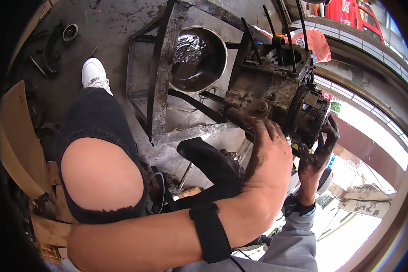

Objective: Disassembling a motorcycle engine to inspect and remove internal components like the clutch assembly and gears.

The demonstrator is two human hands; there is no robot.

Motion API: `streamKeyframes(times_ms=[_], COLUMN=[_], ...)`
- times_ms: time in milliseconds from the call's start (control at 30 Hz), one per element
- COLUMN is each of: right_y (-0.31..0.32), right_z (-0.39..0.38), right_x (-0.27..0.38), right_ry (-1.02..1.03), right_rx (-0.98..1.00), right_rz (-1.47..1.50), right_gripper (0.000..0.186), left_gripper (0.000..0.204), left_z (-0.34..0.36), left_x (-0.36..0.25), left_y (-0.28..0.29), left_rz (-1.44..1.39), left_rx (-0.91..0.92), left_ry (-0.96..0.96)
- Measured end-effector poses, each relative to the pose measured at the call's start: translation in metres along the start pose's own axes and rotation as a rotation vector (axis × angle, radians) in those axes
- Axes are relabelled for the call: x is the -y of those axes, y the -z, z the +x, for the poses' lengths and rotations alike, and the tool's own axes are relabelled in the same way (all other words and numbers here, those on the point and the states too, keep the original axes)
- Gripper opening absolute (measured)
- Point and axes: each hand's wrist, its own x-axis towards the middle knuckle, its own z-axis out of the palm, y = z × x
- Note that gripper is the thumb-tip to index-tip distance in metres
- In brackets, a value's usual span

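Observation:
A grimy engine block (258,88) with upright studs and a connecting rod (279,47) rests on a metal frame stand (161,77). At its near right side sits a round toothed clutch basket (310,113). My left hand (272,145) bears on the engine casing just beside the basket, its blackened fingers bent over the near edge. The thumb of that hand is hidden. My right hand (319,147), black with grease, curls around the outer side of the clutch basket, fingers above and thumb below. Its exact contact with the rim is partly hidden.
Beneath the frame stands a round metal basin (220,68) with dark oil. Loose metal parts (70,32) lie on the floor at far left. A cardboard box (25,136) stands beside my knee. A red plastic bag (315,45) lies behind the engine, near a railing (371,34).

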Motion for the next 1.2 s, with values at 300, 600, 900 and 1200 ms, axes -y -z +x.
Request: streamKeyframes(times_ms=[300, 600, 900, 1200], right_y=[0.047, 0.041, 0.044, 0.043], right_z=[0.015, 0.013, 0.018, -0.017], right_x=[0.014, 0.022, 0.024, 0.008], right_ry=[-0.158, -0.411, -0.149, -0.428], right_rx=[0.277, 0.257, 0.296, 0.116], right_rz=[0.006, 0.136, 0.024, 0.856], right_gripper=[0.067, 0.067, 0.063, 0.063], left_gripper=[0.037, 0.036, 0.023, 0.023], left_z=[0.015, 0.005, 0.033, 0.073], left_x=[-0.003, 0.005, 0.032, 0.059], left_y=[0.005, 0.009, 0.006, 0.0], left_rz=[0.069, 0.002, -0.182, -0.05], left_rx=[-0.017, 0.032, 0.094, -0.612], left_ry=[-0.033, -0.058, -0.127, -0.519])
